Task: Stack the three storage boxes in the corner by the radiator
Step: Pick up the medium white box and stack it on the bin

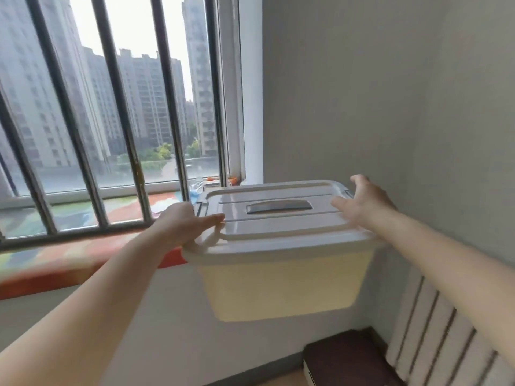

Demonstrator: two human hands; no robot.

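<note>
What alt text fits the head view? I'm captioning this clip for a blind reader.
A person's left hand and right hand hold a lidded, pale storage box in the air by its rim, in a room corner. A barred window showing tower blocks is to the left, a white radiator low on the right, and a dark-topped object below the box.

No text seems readable anywhere; the view is blurry.

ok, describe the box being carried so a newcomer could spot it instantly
Start at the barred window, then drop to the corner where its sill meets the grey wall. The storage box hangs there between the left hand and right hand: pale yellow translucent tub, grey lid, dark recessed handle.
</note>
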